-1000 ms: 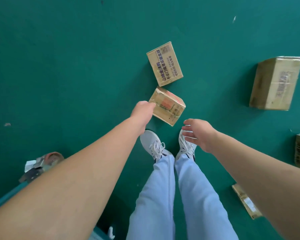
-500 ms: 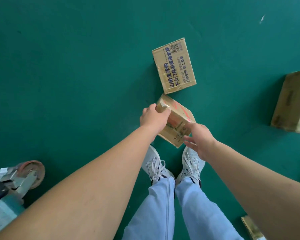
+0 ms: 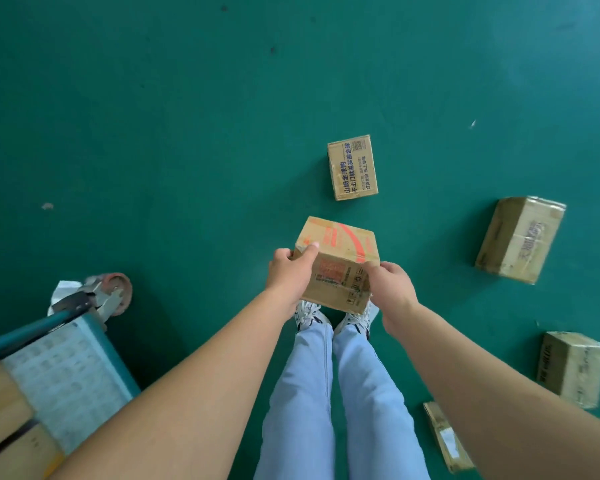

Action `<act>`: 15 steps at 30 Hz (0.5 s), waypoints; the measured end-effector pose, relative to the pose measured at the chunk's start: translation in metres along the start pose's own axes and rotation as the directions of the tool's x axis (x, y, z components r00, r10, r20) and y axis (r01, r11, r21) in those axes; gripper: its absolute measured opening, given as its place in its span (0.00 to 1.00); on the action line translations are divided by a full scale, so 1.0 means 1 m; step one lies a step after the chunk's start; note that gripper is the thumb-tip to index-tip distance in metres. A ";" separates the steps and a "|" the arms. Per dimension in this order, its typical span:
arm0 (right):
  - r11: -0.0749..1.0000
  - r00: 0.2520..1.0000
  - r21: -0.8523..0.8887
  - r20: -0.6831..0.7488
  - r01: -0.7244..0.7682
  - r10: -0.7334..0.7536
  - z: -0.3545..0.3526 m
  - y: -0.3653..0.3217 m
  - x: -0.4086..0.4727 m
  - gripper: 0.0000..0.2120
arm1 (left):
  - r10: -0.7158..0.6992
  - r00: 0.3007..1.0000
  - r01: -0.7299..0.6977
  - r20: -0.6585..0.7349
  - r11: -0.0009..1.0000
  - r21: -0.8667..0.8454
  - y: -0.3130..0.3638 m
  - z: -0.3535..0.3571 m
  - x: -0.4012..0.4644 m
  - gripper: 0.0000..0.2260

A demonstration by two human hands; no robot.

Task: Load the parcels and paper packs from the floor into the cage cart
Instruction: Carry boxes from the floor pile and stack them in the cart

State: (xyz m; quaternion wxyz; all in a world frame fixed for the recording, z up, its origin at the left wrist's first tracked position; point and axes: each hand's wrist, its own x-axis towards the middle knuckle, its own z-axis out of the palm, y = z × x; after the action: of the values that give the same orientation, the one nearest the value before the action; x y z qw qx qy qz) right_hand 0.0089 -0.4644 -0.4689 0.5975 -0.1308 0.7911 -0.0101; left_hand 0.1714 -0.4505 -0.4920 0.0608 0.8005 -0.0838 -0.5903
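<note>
A small cardboard parcel with red tape and a red label (image 3: 340, 261) is lifted off the green floor, above my shoes. My left hand (image 3: 290, 275) grips its left edge, thumb over the top. My right hand (image 3: 390, 289) grips its right near corner. The cage cart (image 3: 73, 368) shows at the lower left: a pale perforated deck, a teal frame bar and a red caster wheel (image 3: 118, 292). Brown cardboard lies on the cart at the far left edge.
Other parcels lie on the floor: a flat box with blue print (image 3: 353, 167) beyond the held one, a bigger taped box (image 3: 520, 239) to the right, another box (image 3: 572, 368) at the right edge, and a thin flat pack (image 3: 447, 436) beside my right leg.
Both hands closed on the red-taped parcel and lifted it off the floor. My view rose and pulled back, bringing the cart deck and more parcels into sight.
</note>
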 end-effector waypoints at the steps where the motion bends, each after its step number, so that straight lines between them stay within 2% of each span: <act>1: 0.999 0.999 -0.029 -0.011 0.033 -0.033 -0.005 -0.009 -0.031 0.10 | 0.001 1.000 -0.002 -0.007 0.999 -0.052 0.007 -0.014 -0.029 0.25; 4: 0.992 0.994 -0.062 -0.011 0.110 -0.111 -0.014 -0.027 -0.106 0.16 | 0.051 0.998 -0.056 -0.031 0.984 -0.170 0.025 -0.051 -0.101 0.23; 8: 0.991 0.991 0.000 0.007 0.135 -0.135 -0.022 -0.052 -0.213 0.21 | 0.119 0.987 -0.141 -0.109 0.966 -0.216 0.038 -0.104 -0.197 0.25; 10: 0.982 0.982 0.003 0.019 0.188 -0.188 -0.023 -0.061 -0.262 0.22 | 0.152 0.978 -0.182 -0.141 0.957 -0.226 0.035 -0.131 -0.238 0.28; 15: 0.933 0.932 -0.052 0.090 0.357 -0.352 -0.018 -0.071 -0.343 0.21 | 0.172 0.963 -0.243 -0.208 0.889 -0.388 0.012 -0.182 -0.314 0.24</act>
State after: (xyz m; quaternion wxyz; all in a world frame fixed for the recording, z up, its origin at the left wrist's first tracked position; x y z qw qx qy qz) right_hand 0.0919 -0.4606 -0.1281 0.6118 -0.2918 0.7302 -0.0858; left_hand 0.2536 -0.3975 -0.1427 0.2970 0.8030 -0.0382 -0.5153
